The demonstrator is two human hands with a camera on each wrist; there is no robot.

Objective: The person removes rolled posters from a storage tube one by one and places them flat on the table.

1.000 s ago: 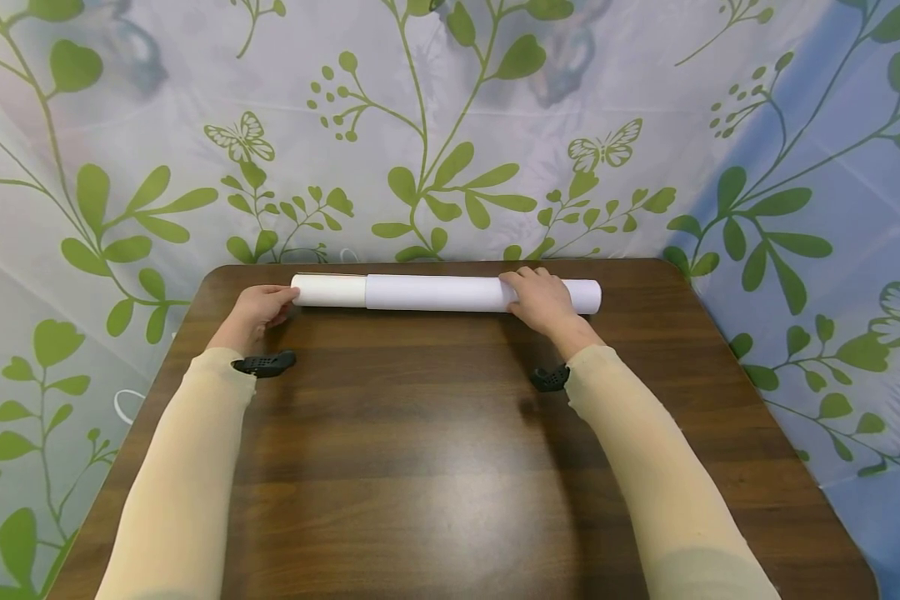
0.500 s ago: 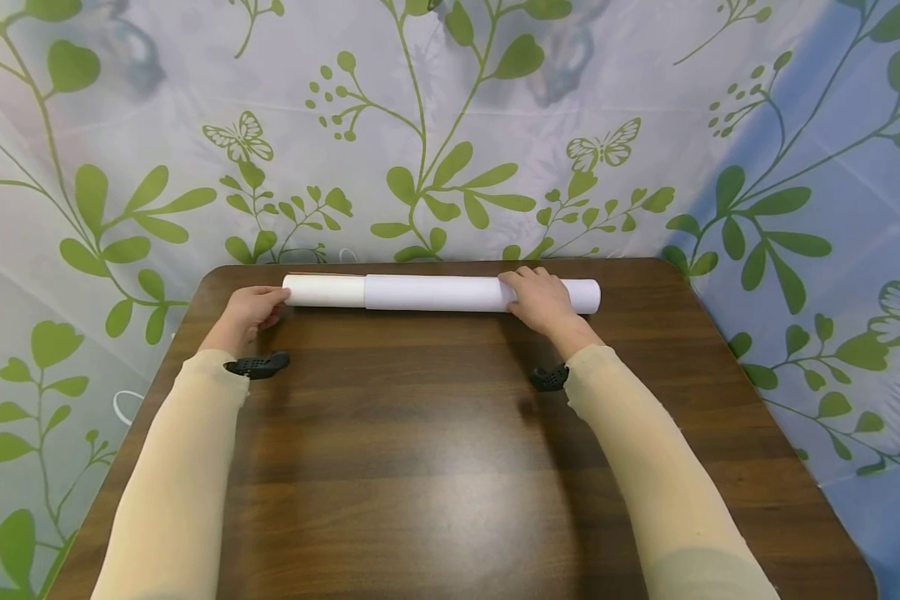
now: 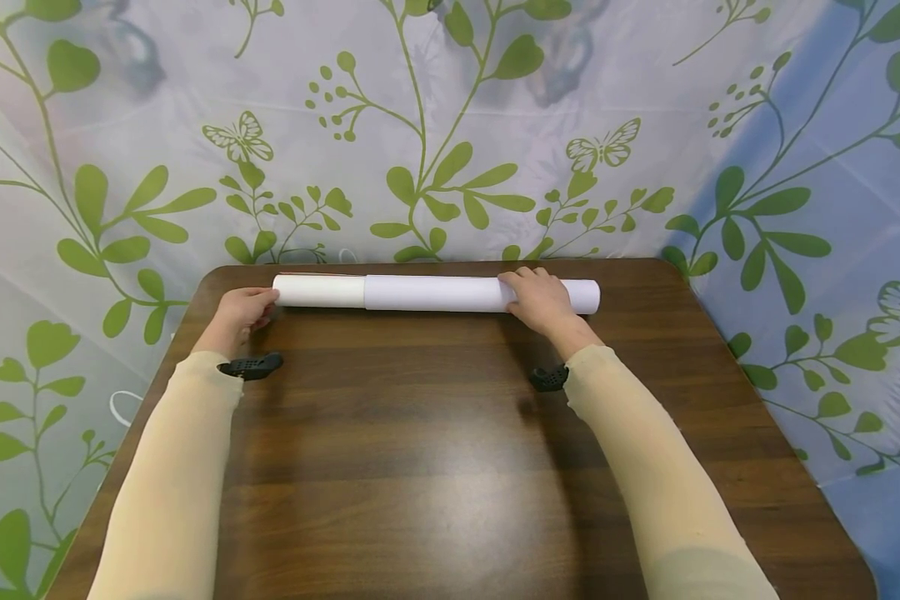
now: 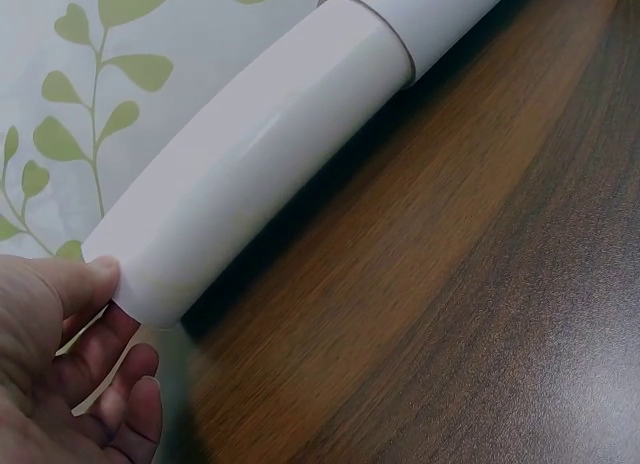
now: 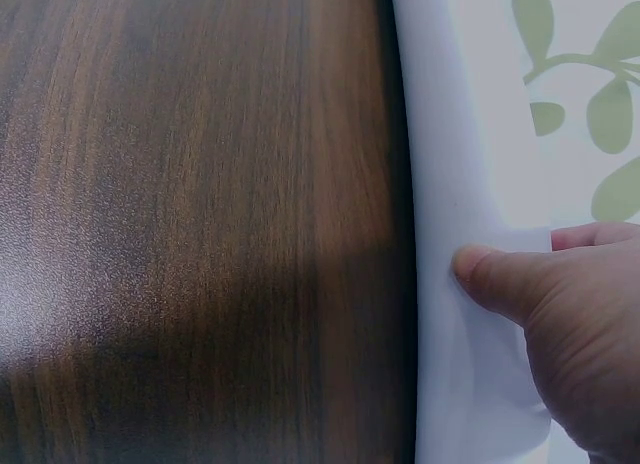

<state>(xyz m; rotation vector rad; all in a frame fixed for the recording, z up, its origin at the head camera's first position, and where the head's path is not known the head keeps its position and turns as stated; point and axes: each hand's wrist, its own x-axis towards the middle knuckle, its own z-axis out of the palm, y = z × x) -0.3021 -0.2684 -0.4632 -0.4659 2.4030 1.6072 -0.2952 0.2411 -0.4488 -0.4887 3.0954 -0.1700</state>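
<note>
White cylindrical outer roll (image 3: 435, 293) with a glossy off-white inner roll (image 3: 321, 291) jutting from its left end, along the far side of a dark-brown wood-grain table (image 3: 390, 400).
The left hand (image 3: 243, 308) pinches the inner roll's left rim between thumb and forefinger, the roll extending rightward from that pinch; the right hand (image 3: 540, 298) spans the outer roll near its right end, thumb on the near side, fingers over the far side, a short stretch showing beyond.

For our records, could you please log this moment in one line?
left grip: pinches inner roll | right grip: holds outer roll | inner roll: partly out
</note>
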